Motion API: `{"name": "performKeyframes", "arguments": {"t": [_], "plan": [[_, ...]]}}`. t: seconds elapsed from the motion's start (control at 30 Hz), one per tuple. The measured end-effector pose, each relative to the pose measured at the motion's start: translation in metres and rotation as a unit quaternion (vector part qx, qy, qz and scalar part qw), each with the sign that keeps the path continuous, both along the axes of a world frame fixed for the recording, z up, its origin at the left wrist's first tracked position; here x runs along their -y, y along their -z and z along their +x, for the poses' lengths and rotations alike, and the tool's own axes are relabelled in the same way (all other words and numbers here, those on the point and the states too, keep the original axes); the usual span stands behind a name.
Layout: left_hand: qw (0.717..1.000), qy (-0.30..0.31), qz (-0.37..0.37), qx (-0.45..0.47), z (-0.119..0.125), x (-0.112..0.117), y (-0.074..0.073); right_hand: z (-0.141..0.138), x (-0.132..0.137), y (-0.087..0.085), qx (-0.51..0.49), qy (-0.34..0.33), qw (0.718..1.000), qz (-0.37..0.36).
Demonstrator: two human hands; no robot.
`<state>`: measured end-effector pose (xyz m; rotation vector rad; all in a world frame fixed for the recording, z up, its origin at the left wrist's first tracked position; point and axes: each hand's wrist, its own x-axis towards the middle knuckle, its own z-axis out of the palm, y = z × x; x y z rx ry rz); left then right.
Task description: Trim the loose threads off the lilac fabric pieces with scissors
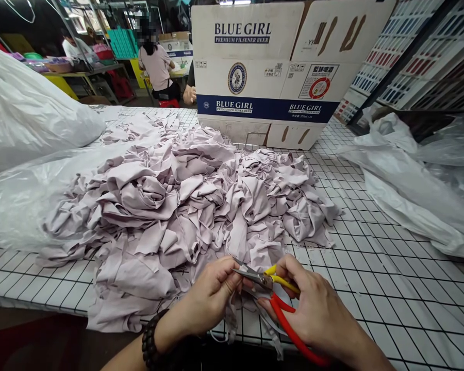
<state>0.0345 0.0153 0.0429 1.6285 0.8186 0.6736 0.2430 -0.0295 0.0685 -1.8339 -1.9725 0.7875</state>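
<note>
My right hand [313,299] grips a pair of scissors [261,279] with one yellow and one red handle. The blades are parted and point left, close to the fingertips of my left hand [212,291]. Thumb and forefinger of that hand are pinched on a pale fabric strip [231,319], which hangs down at the table's front edge. Its upper part is mostly hidden by my fingers and the blades. A beaded bracelet [150,337] circles my left wrist. Just beyond both hands lies a large heap of pale lilac cloth pieces [201,196].
Behind the heap stands a large beer carton [255,51]. Clear plastic bags [27,196] lie at left, more white plastic bags [406,175] at right. The table [394,288] has a black grid on white. A person [158,67] sits with their back turned in the background.
</note>
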Motion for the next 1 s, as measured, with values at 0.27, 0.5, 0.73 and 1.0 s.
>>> {"name": "performKeyframes", "arguments": {"t": [0.27,0.5,0.73,1.0], "plan": [[0.999,0.001,-0.042,0.029,0.0,0.0,-0.001,0.0,-0.004,-0.002,-0.013,0.009,0.999,-0.04],[0.993,0.0,-0.093,0.066,0.001,0.001,0.002,-0.002,-0.006,-0.005,-0.007,0.006,0.999,-0.042],[0.985,-0.007,-0.147,0.093,0.001,0.001,0.001,0.002,-0.003,0.006,-0.03,0.014,0.999,-0.018],[0.967,0.011,-0.201,0.159,0.004,-0.003,0.001,0.015,0.006,0.03,-0.222,0.117,0.965,-0.079]]}}
